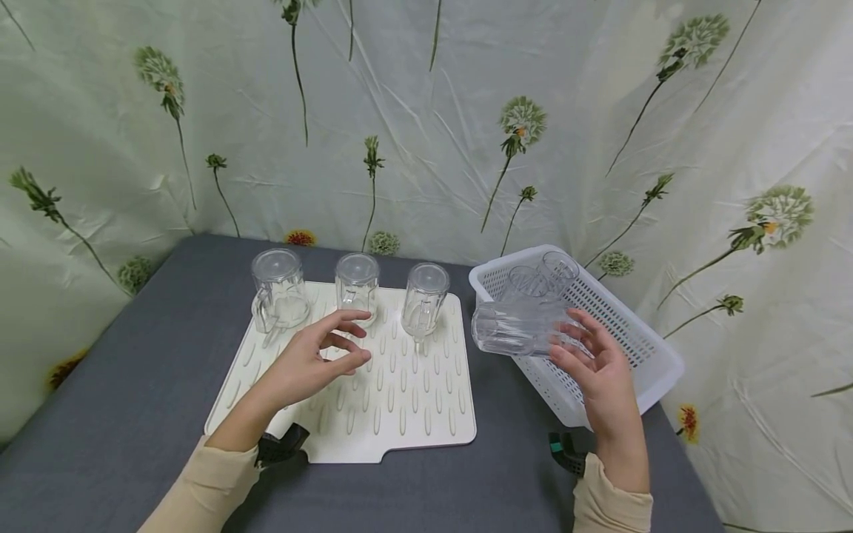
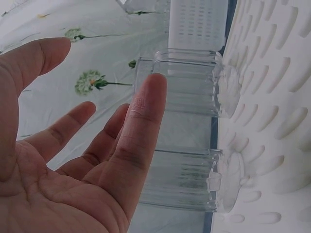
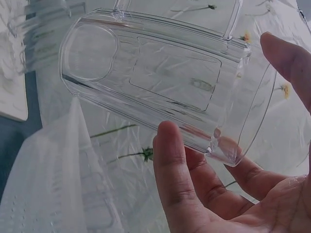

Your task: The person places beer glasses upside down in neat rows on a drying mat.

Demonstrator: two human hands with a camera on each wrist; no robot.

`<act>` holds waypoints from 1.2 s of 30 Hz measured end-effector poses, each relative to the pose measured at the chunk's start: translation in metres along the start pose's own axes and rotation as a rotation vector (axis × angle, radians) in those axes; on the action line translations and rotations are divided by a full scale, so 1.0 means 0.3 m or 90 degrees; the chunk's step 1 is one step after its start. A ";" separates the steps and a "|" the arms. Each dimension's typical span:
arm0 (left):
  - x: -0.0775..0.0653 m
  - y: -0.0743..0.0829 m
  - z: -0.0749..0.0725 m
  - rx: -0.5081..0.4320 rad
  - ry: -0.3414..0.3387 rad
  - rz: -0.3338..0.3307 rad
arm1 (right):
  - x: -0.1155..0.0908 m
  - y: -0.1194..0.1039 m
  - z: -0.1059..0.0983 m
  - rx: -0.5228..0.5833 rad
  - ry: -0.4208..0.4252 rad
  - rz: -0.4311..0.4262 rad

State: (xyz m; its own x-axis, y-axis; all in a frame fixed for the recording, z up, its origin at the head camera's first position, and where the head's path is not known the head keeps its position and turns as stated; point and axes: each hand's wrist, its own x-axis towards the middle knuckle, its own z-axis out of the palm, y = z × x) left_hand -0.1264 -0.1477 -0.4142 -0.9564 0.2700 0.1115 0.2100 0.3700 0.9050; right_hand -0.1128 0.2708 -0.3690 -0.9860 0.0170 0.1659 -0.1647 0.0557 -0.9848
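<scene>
Right of centre in the head view, a clear, smooth-walled mug [image 1: 513, 329] lies sideways in the air, its mouth end gripped between the thumb and fingers of the right hand [image 1: 603, 370]. Its long sides carry straight ridges and a rounded rectangular panel. Behind it, the white basket [image 1: 656, 374] is perforated with small slots and holds more clear vessels [image 1: 560, 268]. Left of centre, the left hand [image 1: 316, 363], its fingers apart and bare, hovers over a pale tray [image 1: 426, 433] with raised oval ribs, near three upturned, transparent mugs [image 1: 276, 285]. The bench [image 1: 506, 474] wears matte dark-grey cloth.
</scene>
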 end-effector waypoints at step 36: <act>0.018 0.043 0.113 -0.238 -0.083 0.012 | 0.002 0.074 0.153 0.052 -0.087 -0.028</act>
State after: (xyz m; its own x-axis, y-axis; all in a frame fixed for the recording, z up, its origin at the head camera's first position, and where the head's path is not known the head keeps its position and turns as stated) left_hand -0.1220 -0.1114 -0.4157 -0.9141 0.3932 0.0990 0.1166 0.0210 0.9930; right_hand -0.1183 0.2262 -0.3931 -0.9712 -0.1196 0.2060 -0.2040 -0.0284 -0.9786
